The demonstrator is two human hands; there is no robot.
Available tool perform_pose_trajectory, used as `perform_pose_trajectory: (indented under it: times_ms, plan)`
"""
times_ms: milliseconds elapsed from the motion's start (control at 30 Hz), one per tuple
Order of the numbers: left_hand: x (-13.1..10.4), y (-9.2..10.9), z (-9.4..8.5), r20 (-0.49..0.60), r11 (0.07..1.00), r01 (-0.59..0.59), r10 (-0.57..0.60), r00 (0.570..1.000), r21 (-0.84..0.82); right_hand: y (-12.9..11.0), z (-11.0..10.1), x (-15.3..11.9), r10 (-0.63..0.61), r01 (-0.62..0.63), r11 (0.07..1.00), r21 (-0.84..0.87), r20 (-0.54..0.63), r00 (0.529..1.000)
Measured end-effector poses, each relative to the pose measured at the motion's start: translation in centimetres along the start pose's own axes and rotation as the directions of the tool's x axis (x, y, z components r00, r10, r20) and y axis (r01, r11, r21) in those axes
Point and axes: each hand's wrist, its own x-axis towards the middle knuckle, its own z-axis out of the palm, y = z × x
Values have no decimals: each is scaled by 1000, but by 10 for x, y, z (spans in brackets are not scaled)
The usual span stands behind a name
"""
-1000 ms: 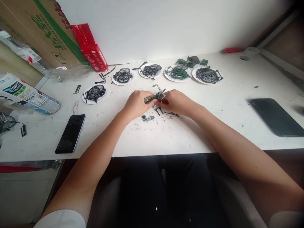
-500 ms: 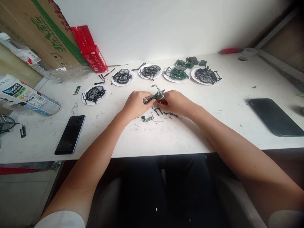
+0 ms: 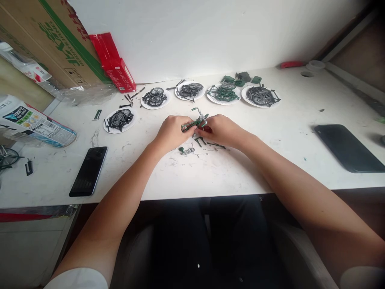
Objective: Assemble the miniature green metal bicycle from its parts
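Green and silver, the miniature bicycle is located just above the white table, between both hands. Fingers of the left hand are closed on its frame; those of the right hand pinch its near side, fingertips partly hidden. A green saddle and metal rack lie nearer the table edge. Five paper plates hold further parts.

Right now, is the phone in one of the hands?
No, the phone lies on the table, while the left hand and right hand hold the green frame.
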Motion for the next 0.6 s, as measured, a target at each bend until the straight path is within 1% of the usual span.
perform_pose_trajectory:
  times_ms: [400,600]
  plan:
    - [0,-4,1,4,999,-24,24,1000,34,-1,0,0,18,-18,1000,-25,7,1000]
    - [0,-4,0,12,999,-21,21,1000,42,1,1,0,-3,3,1000,-20,6,1000]
